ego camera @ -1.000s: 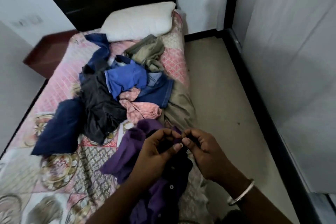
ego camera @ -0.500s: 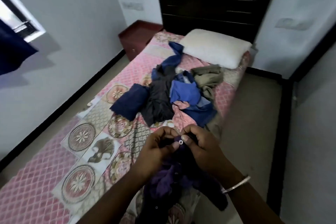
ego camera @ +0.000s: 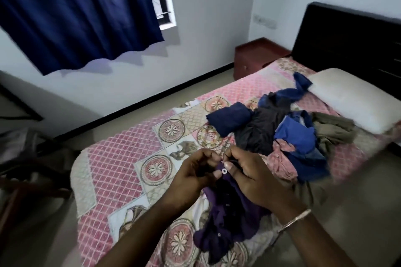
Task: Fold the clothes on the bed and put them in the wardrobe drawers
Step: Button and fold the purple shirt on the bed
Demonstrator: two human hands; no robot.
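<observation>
The bed (ego camera: 121,171) took up most of the room, with a pink patterned cover on it. A big dark blue curtain (ego camera: 76,13) hung at 10 o'clock, over the window. A black headboard (ego camera: 347,41) stood at 2 o'clock, with a white pillow (ego camera: 351,95) lying in front of it. A small red-brown side table (ego camera: 256,54) sat by the wall, just beside the headboard. A pile of clothes (ego camera: 282,128) lay on the bed at 3 o'clock, blue, black, pink and brown all mixed up. At 6 o'clock a purple shirt (ego camera: 225,219) hung down over the near end of the bed. The left hand (ego camera: 193,178) and the right hand (ego camera: 249,178) were close together, and both pinched the top of the purple shirt. A thin bangle (ego camera: 295,220) was on the right wrist. A tiny white button (ego camera: 224,171) showed between the two thumbs, which touched it.
</observation>
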